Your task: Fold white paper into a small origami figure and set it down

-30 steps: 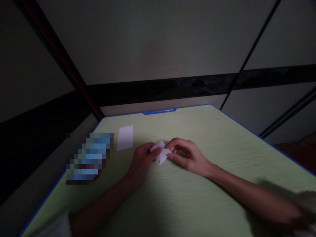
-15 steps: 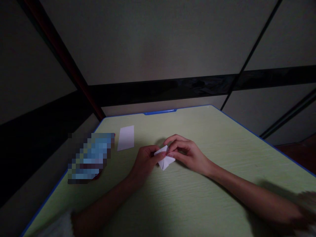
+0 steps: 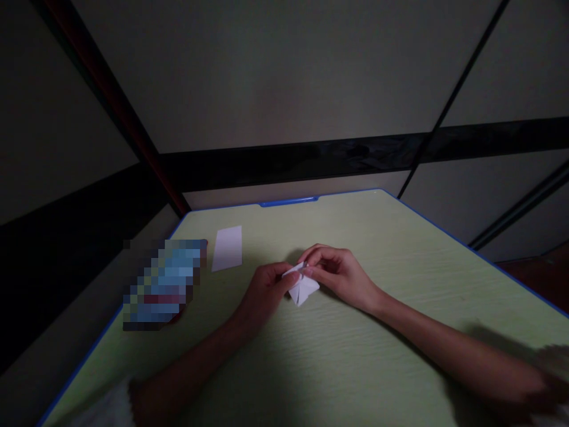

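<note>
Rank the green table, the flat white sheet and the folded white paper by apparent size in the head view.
1. green table, by far.
2. flat white sheet.
3. folded white paper, partly hidden by left hand and right hand, so 2 versus 3 is unsure.

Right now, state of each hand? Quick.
Left hand: closed, thumb and finger pinching the folded white paper at its left side.
Right hand: closed, fingertips pinching the same paper at its top.
</note>
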Demonstrator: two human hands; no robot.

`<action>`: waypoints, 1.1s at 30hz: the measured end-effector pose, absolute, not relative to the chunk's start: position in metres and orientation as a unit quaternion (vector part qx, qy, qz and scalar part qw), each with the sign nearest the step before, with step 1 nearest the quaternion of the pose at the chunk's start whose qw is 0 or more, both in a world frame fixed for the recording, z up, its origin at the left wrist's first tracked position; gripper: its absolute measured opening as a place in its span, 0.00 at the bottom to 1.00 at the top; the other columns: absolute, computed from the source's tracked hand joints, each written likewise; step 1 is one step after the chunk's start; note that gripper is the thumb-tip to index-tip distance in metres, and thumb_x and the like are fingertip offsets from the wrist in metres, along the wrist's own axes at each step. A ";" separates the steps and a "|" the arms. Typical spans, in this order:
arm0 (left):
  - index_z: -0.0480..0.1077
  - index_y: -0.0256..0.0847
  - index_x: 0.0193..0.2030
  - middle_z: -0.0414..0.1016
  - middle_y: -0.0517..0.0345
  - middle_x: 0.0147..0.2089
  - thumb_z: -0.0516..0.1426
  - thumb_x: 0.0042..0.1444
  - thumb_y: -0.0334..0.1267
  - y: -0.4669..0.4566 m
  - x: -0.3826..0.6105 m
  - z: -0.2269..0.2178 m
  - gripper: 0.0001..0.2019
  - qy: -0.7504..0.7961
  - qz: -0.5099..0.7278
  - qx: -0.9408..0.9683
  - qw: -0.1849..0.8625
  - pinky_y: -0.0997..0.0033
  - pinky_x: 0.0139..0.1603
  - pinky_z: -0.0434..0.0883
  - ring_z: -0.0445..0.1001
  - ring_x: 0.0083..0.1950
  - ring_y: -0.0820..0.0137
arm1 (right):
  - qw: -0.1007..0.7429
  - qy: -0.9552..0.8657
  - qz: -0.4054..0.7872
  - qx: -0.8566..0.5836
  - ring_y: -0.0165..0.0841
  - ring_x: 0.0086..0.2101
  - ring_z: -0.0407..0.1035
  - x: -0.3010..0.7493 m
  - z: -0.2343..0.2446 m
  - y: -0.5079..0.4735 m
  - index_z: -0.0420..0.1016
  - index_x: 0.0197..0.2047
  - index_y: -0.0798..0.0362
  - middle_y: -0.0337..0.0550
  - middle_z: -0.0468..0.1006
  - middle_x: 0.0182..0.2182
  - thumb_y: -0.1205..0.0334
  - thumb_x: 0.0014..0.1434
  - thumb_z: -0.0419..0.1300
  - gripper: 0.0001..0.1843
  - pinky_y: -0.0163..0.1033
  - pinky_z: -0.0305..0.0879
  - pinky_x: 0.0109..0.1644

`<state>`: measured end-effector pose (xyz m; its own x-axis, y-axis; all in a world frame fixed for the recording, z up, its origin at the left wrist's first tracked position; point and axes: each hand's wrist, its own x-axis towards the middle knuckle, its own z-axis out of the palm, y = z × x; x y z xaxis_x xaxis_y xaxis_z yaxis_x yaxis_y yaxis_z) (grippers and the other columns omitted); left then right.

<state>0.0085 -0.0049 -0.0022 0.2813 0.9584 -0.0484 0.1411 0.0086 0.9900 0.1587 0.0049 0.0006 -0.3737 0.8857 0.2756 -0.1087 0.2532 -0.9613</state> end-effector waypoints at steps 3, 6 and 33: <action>0.65 0.35 0.19 0.57 0.65 0.18 0.52 0.45 0.39 -0.005 0.009 -0.002 0.10 0.462 0.372 0.609 0.527 0.77 0.24 0.53 0.56 0.22 0.77 | 0.475 -0.621 0.535 -0.321 0.26 0.27 0.62 0.157 0.001 0.004 0.65 0.21 0.58 0.42 0.68 0.28 0.62 0.46 0.60 0.10 0.34 0.59 0.31; 0.64 0.35 0.19 0.58 0.65 0.18 0.52 0.45 0.39 -0.005 0.009 -0.001 0.10 0.459 0.370 0.619 0.519 0.77 0.24 0.53 0.56 0.23 0.77 | 0.481 -0.619 0.522 -0.335 0.25 0.25 0.61 0.156 0.000 0.004 0.65 0.21 0.58 0.41 0.68 0.25 0.60 0.45 0.61 0.11 0.34 0.58 0.29; 0.64 0.34 0.20 0.57 0.66 0.18 0.55 0.43 0.39 -0.006 0.008 -0.003 0.10 0.476 0.373 0.625 0.494 0.77 0.23 0.53 0.56 0.22 0.77 | 0.436 -0.584 0.556 -0.399 0.22 0.19 0.56 0.157 0.000 0.005 0.64 0.22 0.58 0.34 0.64 0.17 0.64 0.43 0.59 0.08 0.30 0.52 0.23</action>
<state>0.0085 -0.0061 -0.0031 0.2692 0.9631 -0.0045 0.2269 -0.0588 0.9721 0.1566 0.0051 -0.0001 -0.3003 0.9516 0.0658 -0.0179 0.0633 -0.9978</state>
